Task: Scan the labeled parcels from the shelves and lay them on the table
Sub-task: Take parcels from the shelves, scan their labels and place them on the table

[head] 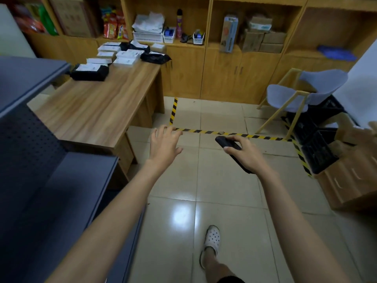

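My right hand (245, 154) grips a black handheld scanner (229, 144) over the tiled floor, at mid-frame. My left hand (164, 144) hovers empty with its fingers spread, just off the wooden table's near right corner. Several labeled parcels lie at the far end of the table (91, 111): white-labeled boxes (124, 56) and black bags with white labels (89, 71). A grey metal shelf unit (30, 160) stands at the left; no parcels show on its visible boards.
Wooden cabinets (204, 64) with snacks, baskets and cardboard boxes line the back wall. A pale blue chair (295, 94) and black crates (318, 144) stand at the right. Yellow-black tape (204, 131) runs across the floor. My foot in a white clog (212, 237) is below.
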The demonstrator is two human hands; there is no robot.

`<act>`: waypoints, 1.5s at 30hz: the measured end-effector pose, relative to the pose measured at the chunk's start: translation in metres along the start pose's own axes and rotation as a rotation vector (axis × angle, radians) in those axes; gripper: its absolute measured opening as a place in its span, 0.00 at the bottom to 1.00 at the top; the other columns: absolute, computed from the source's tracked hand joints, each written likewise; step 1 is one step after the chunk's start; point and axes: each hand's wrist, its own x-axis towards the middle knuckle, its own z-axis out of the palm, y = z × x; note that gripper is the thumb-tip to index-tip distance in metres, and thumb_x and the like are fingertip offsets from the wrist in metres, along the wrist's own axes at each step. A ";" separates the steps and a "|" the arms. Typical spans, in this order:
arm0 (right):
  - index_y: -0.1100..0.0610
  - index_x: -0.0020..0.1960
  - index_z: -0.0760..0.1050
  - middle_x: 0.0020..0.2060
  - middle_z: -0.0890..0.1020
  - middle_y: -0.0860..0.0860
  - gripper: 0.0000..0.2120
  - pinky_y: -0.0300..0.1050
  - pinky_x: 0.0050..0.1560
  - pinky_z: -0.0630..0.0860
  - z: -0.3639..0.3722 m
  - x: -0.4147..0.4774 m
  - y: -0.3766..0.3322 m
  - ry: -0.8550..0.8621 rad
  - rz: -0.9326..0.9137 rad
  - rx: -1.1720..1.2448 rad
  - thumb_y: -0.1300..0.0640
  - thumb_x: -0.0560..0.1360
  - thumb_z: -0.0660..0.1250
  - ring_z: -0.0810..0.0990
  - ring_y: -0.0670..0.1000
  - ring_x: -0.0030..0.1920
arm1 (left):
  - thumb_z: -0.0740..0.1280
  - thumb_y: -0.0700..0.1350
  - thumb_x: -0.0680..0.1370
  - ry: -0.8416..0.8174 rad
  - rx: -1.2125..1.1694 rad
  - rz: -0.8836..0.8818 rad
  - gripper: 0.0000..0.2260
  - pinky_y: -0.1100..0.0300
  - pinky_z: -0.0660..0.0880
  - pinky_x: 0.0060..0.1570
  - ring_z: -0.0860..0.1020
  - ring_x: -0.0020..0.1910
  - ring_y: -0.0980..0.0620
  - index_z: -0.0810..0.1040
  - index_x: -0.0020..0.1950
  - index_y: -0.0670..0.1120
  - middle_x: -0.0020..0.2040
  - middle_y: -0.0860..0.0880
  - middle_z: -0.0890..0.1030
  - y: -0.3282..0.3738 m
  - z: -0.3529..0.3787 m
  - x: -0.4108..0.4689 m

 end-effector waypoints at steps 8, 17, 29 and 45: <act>0.51 0.71 0.73 0.67 0.77 0.50 0.21 0.51 0.62 0.71 -0.030 0.216 -0.002 -0.103 -0.116 0.001 0.51 0.79 0.67 0.74 0.54 0.67 | 0.72 0.55 0.74 0.012 0.139 -0.108 0.23 0.41 0.61 0.70 0.67 0.69 0.44 0.73 0.68 0.53 0.67 0.50 0.74 -0.034 0.021 0.174; 0.48 0.71 0.73 0.66 0.77 0.48 0.22 0.57 0.67 0.70 -0.015 0.385 -0.016 -0.243 -0.193 0.078 0.49 0.78 0.67 0.75 0.53 0.66 | 0.73 0.49 0.74 -0.038 0.216 -0.162 0.26 0.42 0.65 0.66 0.69 0.68 0.41 0.72 0.71 0.51 0.68 0.47 0.73 -0.080 0.036 0.293; 0.50 0.72 0.71 0.69 0.75 0.49 0.22 0.46 0.60 0.68 0.023 0.595 -0.075 -0.302 -0.203 0.050 0.52 0.80 0.66 0.72 0.51 0.68 | 0.70 0.53 0.77 -0.073 0.186 -0.168 0.29 0.44 0.64 0.69 0.65 0.72 0.44 0.62 0.76 0.54 0.73 0.48 0.67 -0.196 0.077 0.495; 0.44 0.71 0.72 0.68 0.75 0.46 0.20 0.52 0.61 0.71 0.107 0.890 -0.182 -0.469 -0.298 0.018 0.47 0.79 0.67 0.72 0.51 0.68 | 0.71 0.53 0.76 -0.202 0.189 -0.336 0.28 0.46 0.65 0.68 0.65 0.72 0.45 0.66 0.74 0.55 0.71 0.49 0.70 -0.394 0.125 0.699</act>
